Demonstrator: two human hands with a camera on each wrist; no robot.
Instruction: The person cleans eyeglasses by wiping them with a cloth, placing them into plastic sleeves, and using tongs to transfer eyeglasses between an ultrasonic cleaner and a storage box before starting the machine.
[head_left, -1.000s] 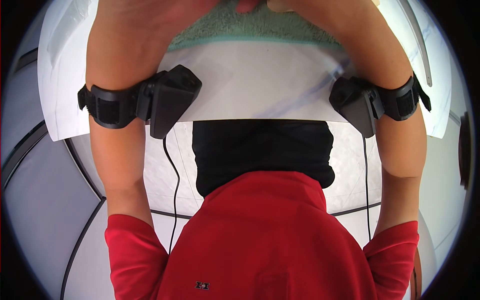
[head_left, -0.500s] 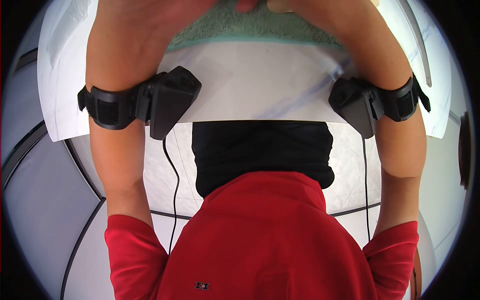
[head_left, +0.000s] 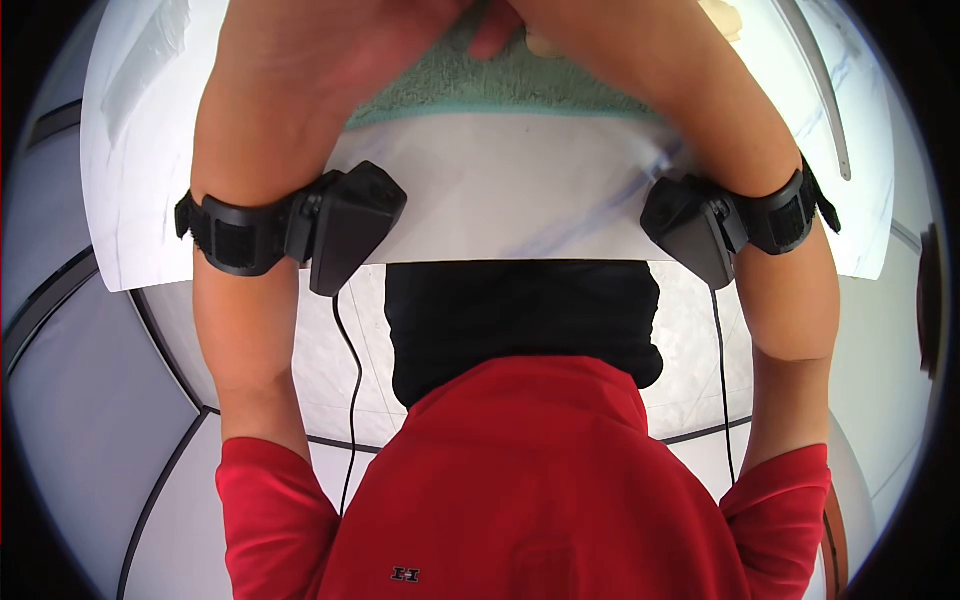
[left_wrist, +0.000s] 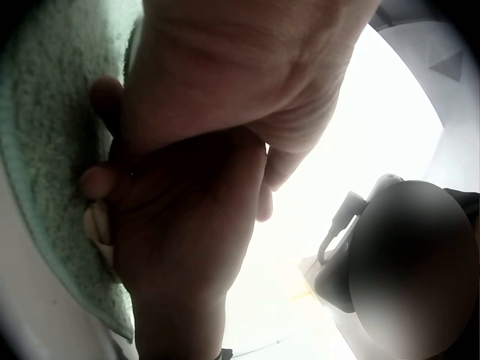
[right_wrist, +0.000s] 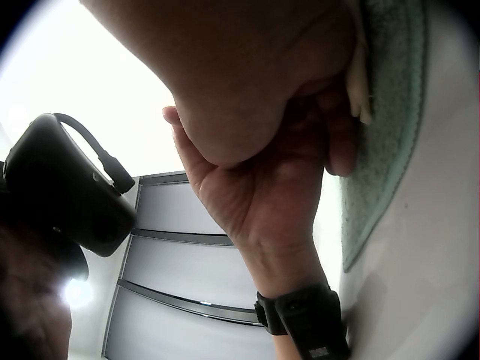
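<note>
My left hand and my right hand are close together over a green towel at the top of the head view. In the left wrist view, the right hand's palm shows beneath the nearer left hand. From the right wrist, the left hand's palm faces the camera, its fingers partly covered by the right hand. A pale cream piece lies beside the hands over the towel, and a bit of it peeks from under the right hand. I cannot tell what the mostly hidden fingers hold.
The towel lies on a white marbled table, whose front edge is near my lap. Clear plastic lies at the left; a long grey strip and another cream piece are to the right. Cables hang from both wrist cameras.
Both forearms have come slightly inward, and the hands sit closer together. The table and towel appear lower in the head view, and more of the cream piece at the right shows.
</note>
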